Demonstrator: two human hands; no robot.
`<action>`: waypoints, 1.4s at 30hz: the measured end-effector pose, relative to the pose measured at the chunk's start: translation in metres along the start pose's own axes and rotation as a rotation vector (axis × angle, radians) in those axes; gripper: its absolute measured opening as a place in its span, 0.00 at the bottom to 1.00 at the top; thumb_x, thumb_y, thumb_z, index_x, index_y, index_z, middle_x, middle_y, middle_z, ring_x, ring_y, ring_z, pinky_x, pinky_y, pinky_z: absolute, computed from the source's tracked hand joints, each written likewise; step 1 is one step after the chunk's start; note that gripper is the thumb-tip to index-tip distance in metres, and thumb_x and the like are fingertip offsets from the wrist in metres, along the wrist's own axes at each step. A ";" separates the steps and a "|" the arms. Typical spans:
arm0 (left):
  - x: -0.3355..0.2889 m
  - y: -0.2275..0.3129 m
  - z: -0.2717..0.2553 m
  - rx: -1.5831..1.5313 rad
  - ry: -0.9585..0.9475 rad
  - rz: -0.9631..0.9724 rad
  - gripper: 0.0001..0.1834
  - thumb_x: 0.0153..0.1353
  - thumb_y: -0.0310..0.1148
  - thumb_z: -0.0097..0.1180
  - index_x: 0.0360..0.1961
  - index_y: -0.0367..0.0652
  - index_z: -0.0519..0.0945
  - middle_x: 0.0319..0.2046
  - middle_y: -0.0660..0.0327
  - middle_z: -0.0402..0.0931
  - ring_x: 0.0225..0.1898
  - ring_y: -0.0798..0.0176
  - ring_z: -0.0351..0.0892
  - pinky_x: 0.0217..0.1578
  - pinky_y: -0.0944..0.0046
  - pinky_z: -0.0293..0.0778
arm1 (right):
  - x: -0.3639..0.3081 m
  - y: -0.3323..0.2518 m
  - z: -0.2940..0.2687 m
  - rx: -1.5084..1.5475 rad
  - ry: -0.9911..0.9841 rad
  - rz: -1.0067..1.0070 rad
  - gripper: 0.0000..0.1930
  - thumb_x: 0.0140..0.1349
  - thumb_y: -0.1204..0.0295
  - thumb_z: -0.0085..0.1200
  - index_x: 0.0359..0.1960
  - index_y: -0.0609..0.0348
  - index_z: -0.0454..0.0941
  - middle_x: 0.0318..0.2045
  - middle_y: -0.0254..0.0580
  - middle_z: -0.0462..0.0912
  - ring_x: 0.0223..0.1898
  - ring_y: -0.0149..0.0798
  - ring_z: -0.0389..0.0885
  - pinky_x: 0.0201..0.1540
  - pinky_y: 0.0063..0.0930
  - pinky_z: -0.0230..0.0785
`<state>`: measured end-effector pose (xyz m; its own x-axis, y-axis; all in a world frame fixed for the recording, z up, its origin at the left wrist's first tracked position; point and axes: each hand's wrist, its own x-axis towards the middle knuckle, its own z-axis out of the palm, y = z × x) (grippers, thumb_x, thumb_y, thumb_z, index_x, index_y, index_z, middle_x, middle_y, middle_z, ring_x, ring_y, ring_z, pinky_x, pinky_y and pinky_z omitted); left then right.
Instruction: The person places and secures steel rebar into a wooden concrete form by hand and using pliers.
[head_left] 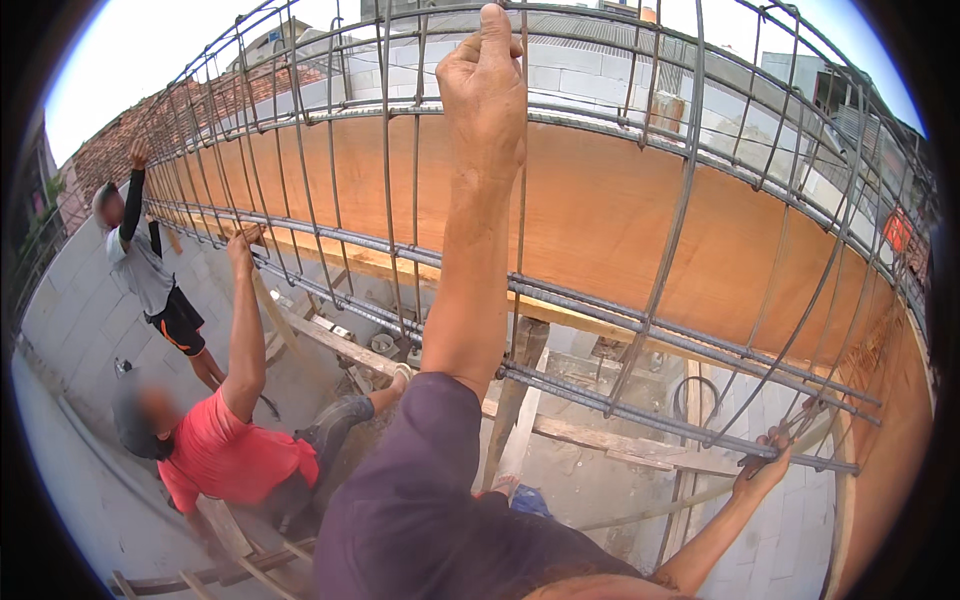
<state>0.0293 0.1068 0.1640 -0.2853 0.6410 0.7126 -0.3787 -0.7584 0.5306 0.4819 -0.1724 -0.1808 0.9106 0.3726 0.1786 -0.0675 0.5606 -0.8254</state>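
A long cage of steel rebar (660, 250), with lengthwise bars tied through rectangular stirrups, spans the view from far left to right. My left hand (482, 95) is raised high at the middle and closed on the cage by its upper bars. Which bar lies inside that fist is hidden. Down at the right, the fingers of my right hand (765, 458) curl around the cage's lowest bars near their ends. Behind the bars runs an orange-brown plywood formwork panel (600, 215), its lower edge backed by pale timber.
At left, a co-worker in a red shirt (235, 445) reaches up to the lower bars. Farther back, another in grey (145, 265) raises a hand to the cage. Timber props (515, 400) and planks (600, 440) cross below. A block wall (70, 290) stands left.
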 end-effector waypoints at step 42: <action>0.085 0.019 -0.087 -0.035 -0.041 0.061 0.19 0.73 0.50 0.50 0.29 0.48 0.73 0.12 0.80 0.50 0.10 0.82 0.44 0.10 0.75 0.35 | -0.027 -0.024 0.024 -0.040 -0.056 0.095 0.28 0.61 0.58 0.55 0.61 0.59 0.73 0.36 0.29 0.73 0.31 0.27 0.67 0.31 0.24 0.59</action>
<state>-0.0788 0.1569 0.1953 -0.2727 0.5880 0.7615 -0.3922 -0.7907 0.4701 0.4489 -0.1784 -0.1528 0.8765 0.4643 0.1269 -0.1357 0.4913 -0.8603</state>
